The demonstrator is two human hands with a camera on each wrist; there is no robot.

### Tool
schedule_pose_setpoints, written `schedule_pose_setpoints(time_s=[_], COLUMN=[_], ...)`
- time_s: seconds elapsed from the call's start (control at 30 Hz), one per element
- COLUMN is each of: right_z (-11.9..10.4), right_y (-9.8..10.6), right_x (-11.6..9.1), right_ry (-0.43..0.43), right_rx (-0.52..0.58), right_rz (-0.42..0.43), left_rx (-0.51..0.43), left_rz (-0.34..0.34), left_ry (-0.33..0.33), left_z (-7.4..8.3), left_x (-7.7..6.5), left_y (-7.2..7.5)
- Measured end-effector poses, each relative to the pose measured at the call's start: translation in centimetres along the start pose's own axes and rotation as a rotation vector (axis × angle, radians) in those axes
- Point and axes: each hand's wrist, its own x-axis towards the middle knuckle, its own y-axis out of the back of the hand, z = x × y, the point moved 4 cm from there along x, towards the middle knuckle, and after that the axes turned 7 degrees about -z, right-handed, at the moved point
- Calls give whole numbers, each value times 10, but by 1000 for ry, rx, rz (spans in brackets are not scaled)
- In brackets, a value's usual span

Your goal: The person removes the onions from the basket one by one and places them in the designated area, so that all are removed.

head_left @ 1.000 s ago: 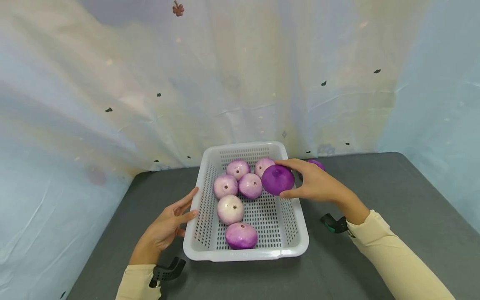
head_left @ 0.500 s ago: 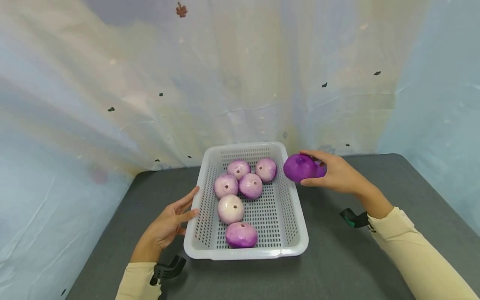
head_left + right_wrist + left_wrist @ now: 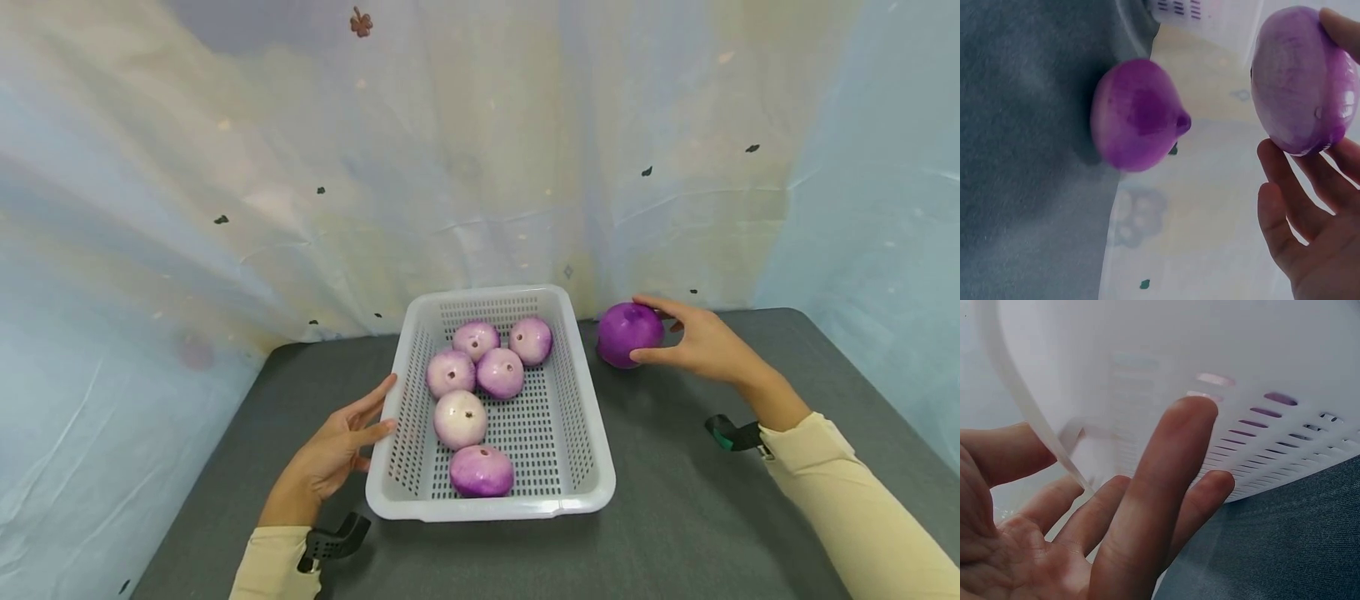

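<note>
In the head view my right hand (image 3: 701, 346) holds a red onion (image 3: 626, 333) to the right of the basket, with the thumb and fingertips around its sides. The right wrist view has this held onion (image 3: 1300, 81) at the upper right, apart from a second purple onion (image 3: 1138, 115) with a pointed tip that sits on the table; the held one hides it in the head view. My left hand (image 3: 337, 446) rests against the left side of the white basket (image 3: 491, 507). Its fingers lie fairly straight along the outer wall, the thumb at the rim (image 3: 1022, 400).
Inside the perforated basket lie several pale purple onions (image 3: 500, 372), mostly toward the left and back. The basket stands on a dark grey table (image 3: 675, 517). A patterned curtain (image 3: 487, 167) hangs right behind the table's back edge.
My right hand has moved from over the basket's right rim to the right, carrying the onion with it. The left hand and the basket have stayed put.
</note>
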Motion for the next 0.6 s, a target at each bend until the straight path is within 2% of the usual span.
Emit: schedule_pose_setpoints(time_s=[0.33, 0.6], right_z=[14, 26], right_y=[7, 12], right_x=[0, -2], right_ry=[-9, -57], right_rx=[-22, -24], right_rz=[25, 25], left_rx=[-1, -1], left_rz=[-6, -10], left_ry=[-6, -7], left_z=[-1, 0], left_x=[0, 1], left_y=[1, 1])
